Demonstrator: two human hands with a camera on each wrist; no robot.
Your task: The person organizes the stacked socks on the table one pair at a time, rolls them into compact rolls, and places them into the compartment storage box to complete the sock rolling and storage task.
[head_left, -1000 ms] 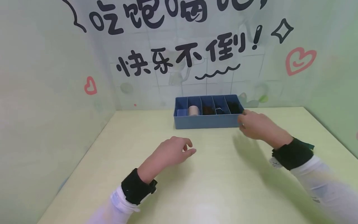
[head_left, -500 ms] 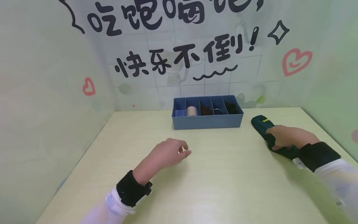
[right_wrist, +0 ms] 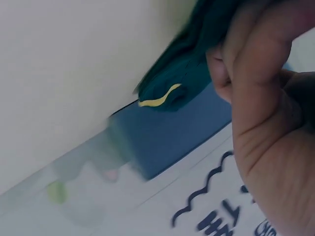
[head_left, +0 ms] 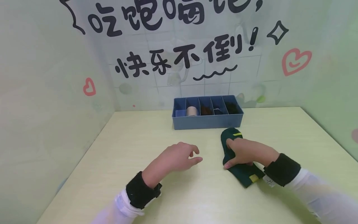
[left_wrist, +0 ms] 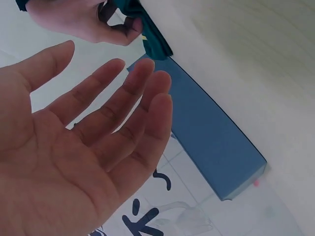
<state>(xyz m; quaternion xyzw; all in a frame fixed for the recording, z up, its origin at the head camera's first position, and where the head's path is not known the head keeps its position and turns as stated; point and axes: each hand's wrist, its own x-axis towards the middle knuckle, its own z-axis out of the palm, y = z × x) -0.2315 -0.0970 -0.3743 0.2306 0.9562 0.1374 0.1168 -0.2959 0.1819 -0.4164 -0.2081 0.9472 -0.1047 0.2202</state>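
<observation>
A dark green sock (head_left: 240, 172) with yellow patches at toe and cuff lies slantwise low over the right of the table, its toe near the box. My right hand (head_left: 246, 152) grips it around the middle, thumb on the near side, and hides part of it. The right wrist view shows the sock's toe (right_wrist: 172, 81) with a yellow line, and curled fingers on the cloth. To the left of the sock, my left hand (head_left: 176, 158) hovers with relaxed fingers. Its palm (left_wrist: 64, 157) holds nothing in the left wrist view.
Against the back wall stands a blue divided box (head_left: 207, 122). It holds a pale pink roll (head_left: 191, 111) in its second compartment from the left and dark bundles in those further right. Side walls (head_left: 335, 93) enclose the pale table (head_left: 139, 133).
My right hand has gone from the box's right end out to the right, picked up the sock and brought it leftward in front of the box. My left hand has shifted slightly right.
</observation>
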